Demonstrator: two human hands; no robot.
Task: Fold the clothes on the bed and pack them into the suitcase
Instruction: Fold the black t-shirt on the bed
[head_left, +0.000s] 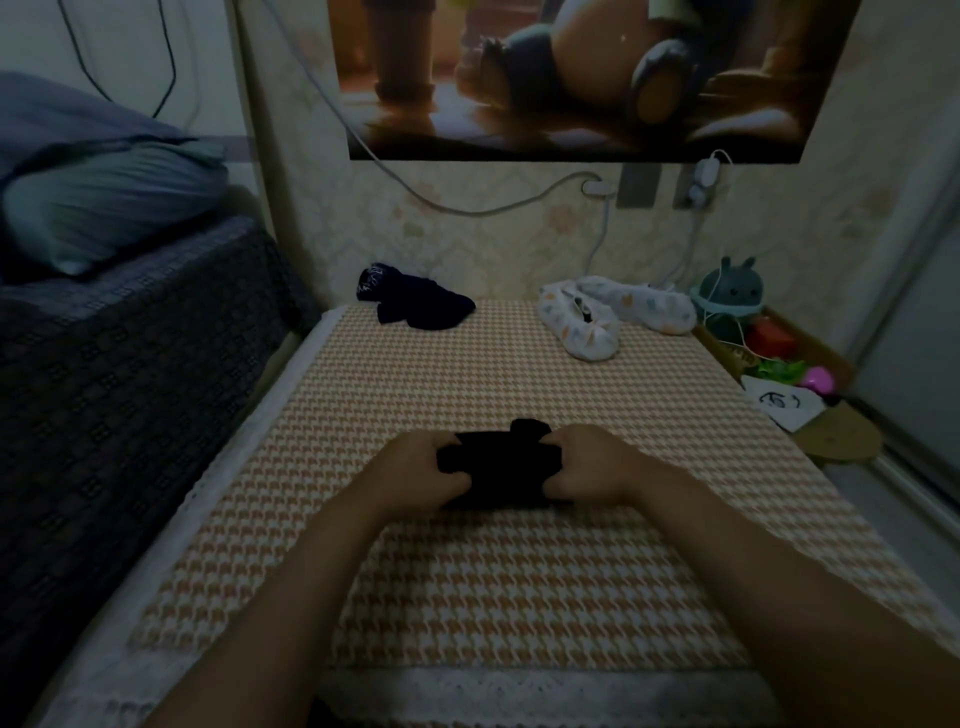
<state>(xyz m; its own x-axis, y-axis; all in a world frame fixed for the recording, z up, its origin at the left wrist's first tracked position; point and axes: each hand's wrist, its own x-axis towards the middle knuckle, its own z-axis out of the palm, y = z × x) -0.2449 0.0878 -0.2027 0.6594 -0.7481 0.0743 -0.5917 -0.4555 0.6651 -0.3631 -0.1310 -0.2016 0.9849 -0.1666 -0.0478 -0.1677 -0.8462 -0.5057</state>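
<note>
A small black garment (500, 462), bunched into a compact bundle, lies in the middle of the bed's orange-and-white houndstooth cover (467, 587). My left hand (423, 470) grips its left end and my right hand (589, 465) grips its right end, fingers curled over the cloth. At the far end of the bed a crumpled dark navy garment (415, 301) lies to the left. A white garment with small coloured prints (613, 314) lies crumpled to the right. No suitcase is in view.
A dark patterned sofa or bed (119, 395) with a grey-blue pillow (104, 202) runs along the left. An open cardboard box (779, 369) of toys and a round plush sits at the right. Cables hang along the wall under a poster (571, 78).
</note>
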